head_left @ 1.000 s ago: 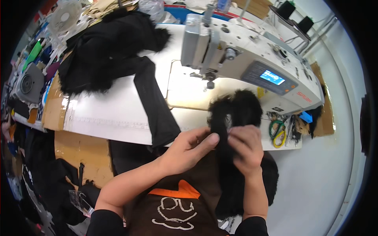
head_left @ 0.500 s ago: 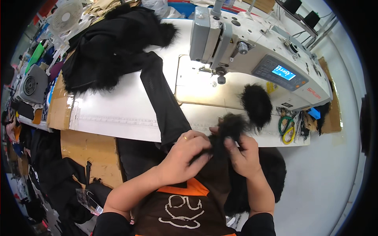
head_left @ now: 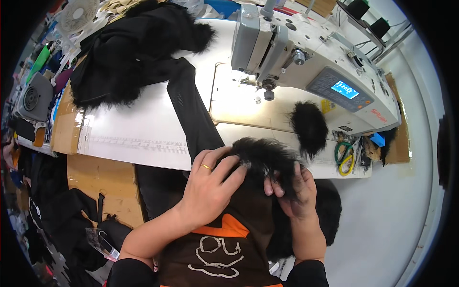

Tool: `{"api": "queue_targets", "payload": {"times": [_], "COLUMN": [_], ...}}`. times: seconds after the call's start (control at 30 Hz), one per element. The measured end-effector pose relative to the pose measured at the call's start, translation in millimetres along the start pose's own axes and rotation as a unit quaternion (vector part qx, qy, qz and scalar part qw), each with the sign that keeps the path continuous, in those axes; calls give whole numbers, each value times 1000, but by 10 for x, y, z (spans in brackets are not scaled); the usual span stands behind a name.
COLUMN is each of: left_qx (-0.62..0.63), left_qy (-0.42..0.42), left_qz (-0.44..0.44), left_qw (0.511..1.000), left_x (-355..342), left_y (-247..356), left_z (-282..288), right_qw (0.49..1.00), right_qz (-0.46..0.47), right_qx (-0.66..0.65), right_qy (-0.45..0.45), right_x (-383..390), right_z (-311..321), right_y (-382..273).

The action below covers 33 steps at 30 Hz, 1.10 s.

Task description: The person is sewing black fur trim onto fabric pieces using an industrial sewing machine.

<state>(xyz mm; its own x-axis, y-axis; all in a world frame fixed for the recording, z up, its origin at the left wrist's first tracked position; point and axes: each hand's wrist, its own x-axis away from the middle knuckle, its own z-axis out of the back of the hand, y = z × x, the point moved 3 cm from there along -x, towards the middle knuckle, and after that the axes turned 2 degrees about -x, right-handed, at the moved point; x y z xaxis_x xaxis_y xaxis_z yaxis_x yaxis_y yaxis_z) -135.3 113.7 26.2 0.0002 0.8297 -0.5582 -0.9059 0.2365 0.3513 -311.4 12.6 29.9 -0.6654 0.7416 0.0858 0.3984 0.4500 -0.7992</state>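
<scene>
A strip of black fur [head_left: 265,152] stretches between my hands at the front edge of the sewing table. My left hand [head_left: 210,184], with a ring on one finger, grips its left end, the fingertips sunk in the pile. My right hand [head_left: 297,193] pinches the right end between thumb and fingers. Beside my left hand lies the sleeve-like black cloth [head_left: 191,110] of a fur-trimmed black garment [head_left: 129,57]. A separate oval tuft of black fur [head_left: 310,128] rests on the table beyond my right hand.
The sewing machine [head_left: 330,67], its screen lit, stands at the far right of the white table [head_left: 138,129]. Scissors with green and yellow handles [head_left: 345,158] lie at the right edge. More black fur [head_left: 330,215] hangs below the table. A cardboard sheet [head_left: 103,186] is at left.
My hands have moved apart, and the fur, bunched up before, is now spread out between them. My left hand has shifted left and turned its back upward.
</scene>
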Motion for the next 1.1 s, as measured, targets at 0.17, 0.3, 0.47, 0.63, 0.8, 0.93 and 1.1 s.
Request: {"api": "queue_targets", "payload": {"times": [0.17,0.3,0.47,0.63,0.8,0.93,1.1], "left_qx": [-11,67,99,-20,-71,-70,-89], "left_qy": [-25,-11,53,15,15,26,147], "left_qz": [-21,-50,-70,46,97,156,206], "left_qw": [999,996,991,999,993,985,963], "left_x": [39,84,338,437,455,418,301], "left_y": [-57,-22,-119,-365,-484,-523,-744], "left_z": [40,27,36,176,249,435,838], "right_qw": [988,975,976,964,938,944,938], "right_qz": [-34,-117,29,118,105,69,43], "right_qx": [141,185,175,169,313,318,341], "right_qy": [-56,-22,127,167,107,54,55], "right_x": [34,182,243,156,30,-97,-50], "right_z": [-21,39,562,702,362,228,229], "right_y": [-32,-153,-247,-327,-237,-105,-86]}}
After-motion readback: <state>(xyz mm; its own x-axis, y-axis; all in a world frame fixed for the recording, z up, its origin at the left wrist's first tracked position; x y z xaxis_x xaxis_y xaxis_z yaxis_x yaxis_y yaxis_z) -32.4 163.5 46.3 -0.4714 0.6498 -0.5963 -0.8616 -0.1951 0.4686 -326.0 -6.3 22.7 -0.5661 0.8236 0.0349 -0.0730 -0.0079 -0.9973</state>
